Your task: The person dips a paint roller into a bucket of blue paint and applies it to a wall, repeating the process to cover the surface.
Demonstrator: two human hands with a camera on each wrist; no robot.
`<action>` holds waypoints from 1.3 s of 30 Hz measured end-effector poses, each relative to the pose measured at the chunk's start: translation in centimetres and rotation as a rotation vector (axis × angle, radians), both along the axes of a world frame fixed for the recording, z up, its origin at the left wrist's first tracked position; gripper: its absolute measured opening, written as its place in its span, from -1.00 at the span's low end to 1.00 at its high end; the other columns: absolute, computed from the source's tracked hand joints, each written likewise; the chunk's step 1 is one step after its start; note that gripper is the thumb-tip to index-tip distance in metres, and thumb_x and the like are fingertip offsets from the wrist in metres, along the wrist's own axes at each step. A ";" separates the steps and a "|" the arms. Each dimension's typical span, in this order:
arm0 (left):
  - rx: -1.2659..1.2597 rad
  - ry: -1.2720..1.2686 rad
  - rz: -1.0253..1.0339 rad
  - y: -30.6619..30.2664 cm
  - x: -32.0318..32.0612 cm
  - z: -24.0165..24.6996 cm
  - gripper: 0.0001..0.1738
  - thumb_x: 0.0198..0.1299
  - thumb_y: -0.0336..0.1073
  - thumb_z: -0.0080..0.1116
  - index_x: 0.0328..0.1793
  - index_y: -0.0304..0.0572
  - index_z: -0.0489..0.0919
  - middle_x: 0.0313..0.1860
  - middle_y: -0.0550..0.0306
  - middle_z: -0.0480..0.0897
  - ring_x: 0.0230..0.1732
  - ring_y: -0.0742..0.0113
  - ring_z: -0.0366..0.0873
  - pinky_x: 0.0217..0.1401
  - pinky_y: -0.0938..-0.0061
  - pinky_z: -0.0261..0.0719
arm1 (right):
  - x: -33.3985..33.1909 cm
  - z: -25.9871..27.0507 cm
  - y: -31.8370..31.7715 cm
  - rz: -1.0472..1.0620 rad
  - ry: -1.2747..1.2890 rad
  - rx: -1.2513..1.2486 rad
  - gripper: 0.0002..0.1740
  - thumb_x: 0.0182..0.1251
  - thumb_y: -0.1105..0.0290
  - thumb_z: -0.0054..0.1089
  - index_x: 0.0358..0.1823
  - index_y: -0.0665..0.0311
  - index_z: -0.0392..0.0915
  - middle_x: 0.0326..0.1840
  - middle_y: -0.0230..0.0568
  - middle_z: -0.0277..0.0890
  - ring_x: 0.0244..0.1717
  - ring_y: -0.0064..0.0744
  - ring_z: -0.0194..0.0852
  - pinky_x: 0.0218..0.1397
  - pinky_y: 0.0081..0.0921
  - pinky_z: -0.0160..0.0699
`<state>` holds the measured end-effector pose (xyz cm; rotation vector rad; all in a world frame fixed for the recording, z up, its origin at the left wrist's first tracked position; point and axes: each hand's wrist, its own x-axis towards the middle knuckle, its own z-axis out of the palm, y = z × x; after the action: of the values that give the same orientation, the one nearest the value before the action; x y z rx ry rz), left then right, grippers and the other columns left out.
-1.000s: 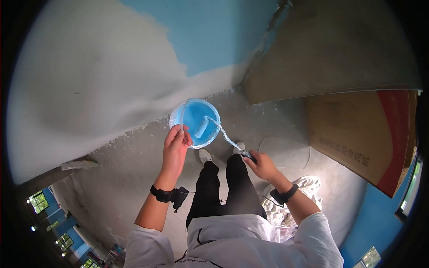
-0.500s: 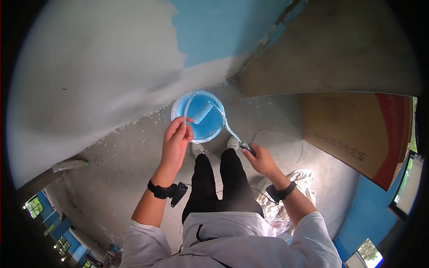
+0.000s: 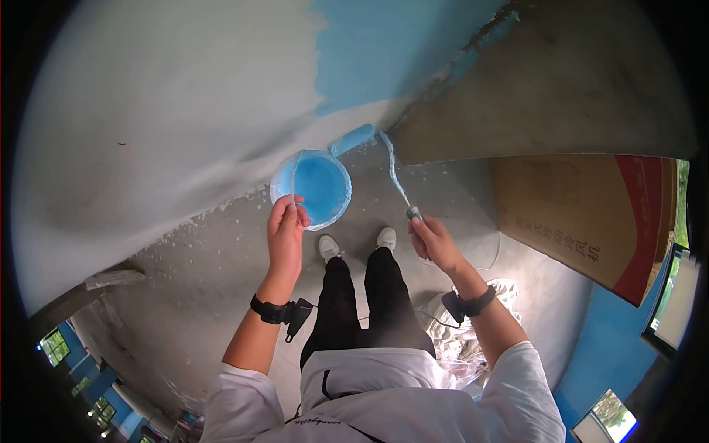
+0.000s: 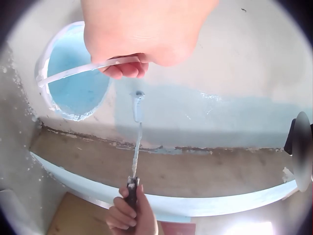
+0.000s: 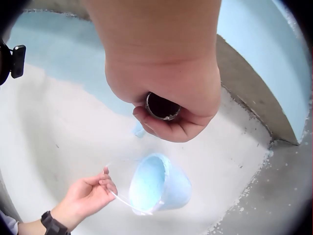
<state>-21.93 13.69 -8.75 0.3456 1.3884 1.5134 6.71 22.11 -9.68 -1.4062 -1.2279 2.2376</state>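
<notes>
My left hand (image 3: 286, 229) pinches the thin white handle (image 4: 73, 73) of a bucket (image 3: 275, 177). Light-blue paint (image 3: 321, 184) lies inside, and dried splashes coat the rim. My right hand (image 3: 437, 242) grips the dark handle (image 4: 132, 193) of a paint roller (image 3: 353, 139), whose metal rod is crusted with paint. In the head view the blue-coated roller sleeve is outside the bucket, just past its far right rim, overlapping the foot of the wall. From the right wrist camera, the roller grip's hollow end (image 5: 163, 106) shows inside my curled fingers.
The pale wall (image 3: 185, 96) ahead bears a patch of blue paint (image 3: 377, 52). To the right stand a bare grey wall panel (image 3: 561, 88) and a large cardboard box (image 3: 561, 214). A crumpled pale sheet (image 3: 461, 336) lies on the floor by my right leg.
The roller has come up out of the bucket and moved forward toward the wall, my right hand going up with it. My left hand keeps hold of the bucket handle, shifting slightly left.
</notes>
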 end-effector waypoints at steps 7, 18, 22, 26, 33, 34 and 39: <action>-0.013 -0.002 0.041 -4.0 -3.5 -2.6 -0.80 0.53 -0.37 -0.14 0.06 -0.23 0.51 -0.03 0.22 0.50 -0.25 0.50 0.35 -0.10 0.51 0.35 | -6.7 0.2 5.4 -0.122 0.009 -0.122 -0.64 0.59 0.11 -0.11 -0.28 0.26 0.36 -0.63 -0.45 0.21 -0.69 -0.62 0.14 -0.63 -0.58 0.16; -0.148 0.004 0.065 -9.9 -4.5 -4.4 -0.79 0.51 -0.40 -0.16 0.06 -0.25 0.52 -0.05 0.22 0.52 -0.27 0.50 0.36 -0.12 0.54 0.36 | -12.6 -6.7 9.1 -0.178 -0.072 -0.293 -0.68 0.53 0.15 -0.06 -0.30 0.24 0.31 -0.60 -0.48 0.19 -0.67 -0.60 0.16 -0.60 -0.53 0.18; -0.185 0.019 0.070 -10.2 -4.0 -4.0 -0.78 0.52 -0.38 -0.16 0.04 -0.24 0.53 -0.24 0.25 0.49 -0.29 0.53 0.35 -0.17 0.58 0.32 | -10.9 -5.1 8.9 -0.165 -0.031 -0.302 -0.69 0.53 0.15 -0.06 -0.28 0.23 0.31 -0.61 -0.49 0.16 -0.67 -0.62 0.12 -0.61 -0.55 0.14; -0.215 0.031 0.058 -10.5 -4.2 -4.2 -0.77 0.52 -0.34 -0.16 0.02 -0.19 0.56 -0.39 0.30 0.44 -0.33 0.57 0.33 -0.26 0.63 0.24 | -8.6 1.0 7.3 -0.166 0.050 -0.251 -0.68 0.57 0.13 -0.08 -0.23 0.24 0.32 -0.62 -0.49 0.14 -0.68 -0.64 0.08 -0.62 -0.56 0.10; -0.193 0.066 0.039 -10.3 -4.1 -4.2 -0.77 0.51 -0.33 -0.15 0.01 -0.17 0.56 -0.41 0.33 0.44 -0.36 0.59 0.31 -0.29 0.64 0.20 | -9.8 2.4 5.9 -0.177 0.034 -0.202 -0.67 0.59 0.13 -0.11 -0.24 0.25 0.33 -0.64 -0.48 0.14 -0.69 -0.63 0.07 -0.62 -0.57 0.09; -0.203 0.069 0.030 -10.2 -4.1 -4.1 -0.77 0.51 -0.33 -0.15 0.01 -0.17 0.56 -0.41 0.33 0.43 -0.36 0.59 0.31 -0.28 0.63 0.21 | -10.4 0.9 5.9 -0.156 0.018 -0.207 -0.67 0.58 0.13 -0.10 -0.24 0.25 0.33 -0.64 -0.48 0.14 -0.70 -0.63 0.08 -0.62 -0.57 0.10; -0.203 0.070 0.026 -10.4 -3.8 -4.0 -0.77 0.52 -0.32 -0.15 0.01 -0.18 0.55 -0.41 0.32 0.43 -0.35 0.56 0.31 -0.25 0.61 0.26 | -14.4 -5.0 6.6 -0.115 0.000 -0.248 -0.68 0.55 0.14 -0.07 -0.27 0.25 0.33 -0.63 -0.49 0.16 -0.69 -0.62 0.12 -0.62 -0.55 0.13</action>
<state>-25.68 3.28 -12.72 0.2576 1.5919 1.3776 -7.65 28.68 -14.66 -1.5192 -0.8668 2.3723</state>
